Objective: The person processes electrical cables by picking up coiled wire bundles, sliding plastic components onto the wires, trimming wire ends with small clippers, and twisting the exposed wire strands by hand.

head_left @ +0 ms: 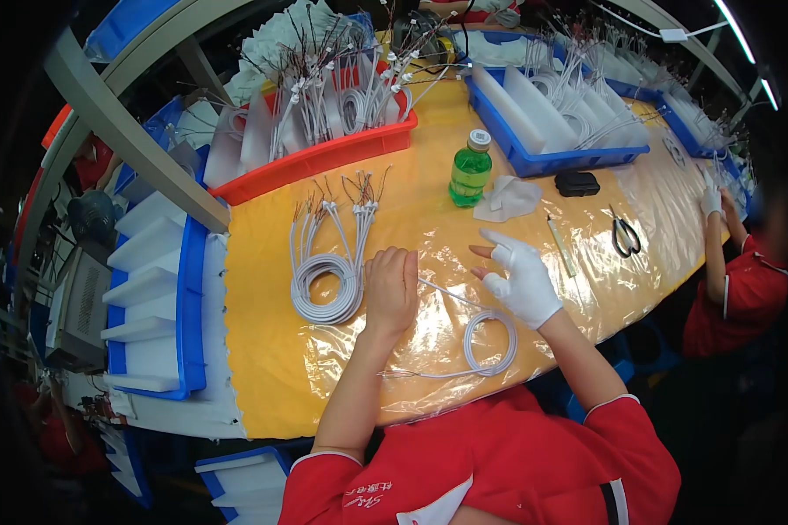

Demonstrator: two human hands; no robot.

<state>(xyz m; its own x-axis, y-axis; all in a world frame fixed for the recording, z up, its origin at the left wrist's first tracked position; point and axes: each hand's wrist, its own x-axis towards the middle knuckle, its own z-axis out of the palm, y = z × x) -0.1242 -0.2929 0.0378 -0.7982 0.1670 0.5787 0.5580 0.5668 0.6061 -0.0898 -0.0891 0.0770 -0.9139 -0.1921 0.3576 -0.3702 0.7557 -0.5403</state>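
Observation:
Bare and with its fingers pressed together, my left hand [391, 289] rests on the plastic-covered table, just right of a thick bundle of coiled white cables [328, 293] with bare wire ends. One end of a single white cable [451, 291] disappears under or beside it; whether the fingers grip it is hidden. That cable forms a loose coil [490, 372] in front of my right hand [521, 280]. My right hand wears a white glove with some fingertips uncovered. Its fingers are spread above the table and hold nothing.
Behind stand a red bin [324, 157] and a blue bin [578, 159] of cables. A green bottle [470, 171], white cloth [508, 199], black case [577, 184], pen-like tool [561, 247] and scissors [625, 236] lie nearer. A blue tray [193, 306] is left; a co-worker [735, 289] sits right.

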